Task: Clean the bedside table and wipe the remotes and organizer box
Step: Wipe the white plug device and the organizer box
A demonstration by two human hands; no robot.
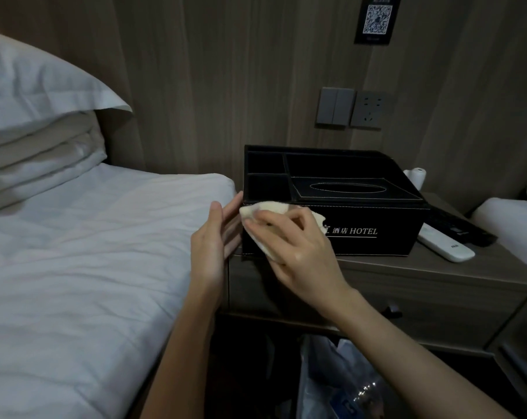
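Note:
A black organizer box (362, 204) marked HOTEL stands on the grey bedside table (455, 267). My right hand (295, 243) presses a cream cloth (274, 208) against the box's front left face, fingers curled over the cloth. Straight fingers of my left hand (217, 237) lie flat against the box's left side. To the right of the box lie a white remote (446, 244) and, behind it, a black remote (458, 226).
A bed with white sheets (84, 252) and stacked pillows (35, 122) lies at left. A white spray bottle (416, 176) stands behind the box. A switch and socket (351, 107) sit on the wall. Below the table is a plastic bag (341, 379).

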